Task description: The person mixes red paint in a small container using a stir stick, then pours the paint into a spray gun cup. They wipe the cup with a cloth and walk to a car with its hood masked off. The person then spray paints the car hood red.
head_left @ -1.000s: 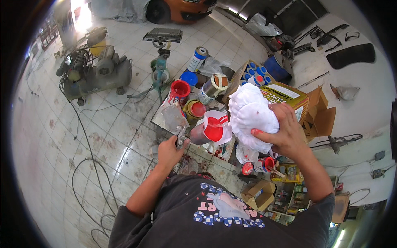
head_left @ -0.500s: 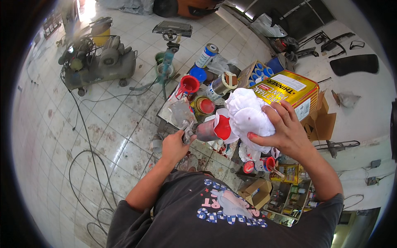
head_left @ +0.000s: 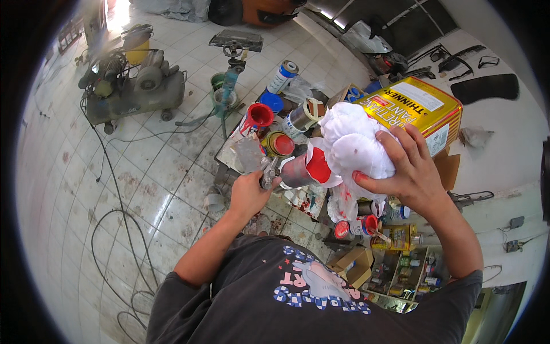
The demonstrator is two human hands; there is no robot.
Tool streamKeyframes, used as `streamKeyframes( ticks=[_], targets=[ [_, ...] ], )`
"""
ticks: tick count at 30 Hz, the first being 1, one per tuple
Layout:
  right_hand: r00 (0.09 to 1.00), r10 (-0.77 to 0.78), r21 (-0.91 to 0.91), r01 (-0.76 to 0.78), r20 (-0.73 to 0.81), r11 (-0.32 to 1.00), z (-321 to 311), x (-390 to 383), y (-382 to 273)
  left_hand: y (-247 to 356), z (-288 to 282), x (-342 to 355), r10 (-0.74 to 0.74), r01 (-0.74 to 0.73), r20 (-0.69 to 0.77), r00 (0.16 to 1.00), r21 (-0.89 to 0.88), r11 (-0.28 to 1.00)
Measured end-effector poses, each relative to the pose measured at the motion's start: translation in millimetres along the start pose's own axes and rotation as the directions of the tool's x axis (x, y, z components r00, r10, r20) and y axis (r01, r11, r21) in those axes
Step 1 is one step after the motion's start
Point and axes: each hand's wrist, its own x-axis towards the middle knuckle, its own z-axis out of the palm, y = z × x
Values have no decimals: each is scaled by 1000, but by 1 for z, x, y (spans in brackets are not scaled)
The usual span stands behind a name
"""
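My left hand (head_left: 250,192) is closed around a metal spray gun (head_left: 269,174). Beside it, a grey cup (head_left: 295,173) shows bright red paint (head_left: 318,164) at its mouth, with white paper flaring around the rim. My right hand (head_left: 409,166) is closed on a bunched white cloth (head_left: 358,146), its thumb stained red. This cloth presses against a yellow thinner tin (head_left: 427,112), partly hiding it; how far my fingers grip the tin is hidden. Close by stand an open can of red paint (head_left: 260,115) and a yellow can with a red top (head_left: 282,144).
Several more cans and a blue-lidded tin (head_left: 271,103) crowd the work surface. An air compressor (head_left: 143,89) stands on the tiled floor, its hose (head_left: 123,209) looping at left. A stand (head_left: 230,77) rises beyond the cans. Lower right are a cardboard box (head_left: 352,266) and shelves (head_left: 409,269).
My right hand, the cloth and the yellow tin have moved together to the right, and the tin looks larger. My left hand has shifted slightly right with the spray gun and cup.
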Motion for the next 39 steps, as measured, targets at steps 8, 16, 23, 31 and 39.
streamKeyframes(
  ticks=[8,16,23,31,39],
  targets=[
    [999,12,-46,-14,-44,999,-15,0,5,14,4,4,66,-67,-46,997,-23,998],
    [1000,14,-70,-15,-11,997,-19,-6,7,15,3,6,75,-80,-97,992,-50,996],
    [1000,10,-23,-10,20,1000,-21,-12,2,17,-4,13,65,-65,-81,995,10,998],
    [999,19,-4,-19,37,1000,-18,-11,2,20,-6,16,59,-59,-66,996,0,998],
    [998,52,-16,-53,-31,998,-16,-1,8,20,1,14,72,-73,-36,997,-29,997]
  ],
)
